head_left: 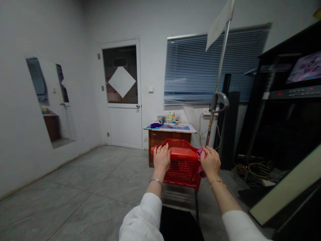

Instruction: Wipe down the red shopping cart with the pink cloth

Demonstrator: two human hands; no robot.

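Note:
A red plastic shopping cart (182,172) stands right before me, its handle (184,152) running crosswise toward me. Near the handle's left end, my left hand (162,158) is closed over the bar, a silver bangle at its wrist. At the right end, my right hand (210,162) is closed on a crumpled pink cloth (201,155), which lies against the handle. Whether those fingers also grip the bar under the cloth is hidden. The basket's inside is mostly hidden behind the handle.
Beyond the cart stands a brown desk (151,142) with a purple cloth (155,125) and small containers on top. A metal pole (223,57) with a grey loop rises at the right. Cables (255,170) and a black rack lie further right. A white door (124,129) is ahead left.

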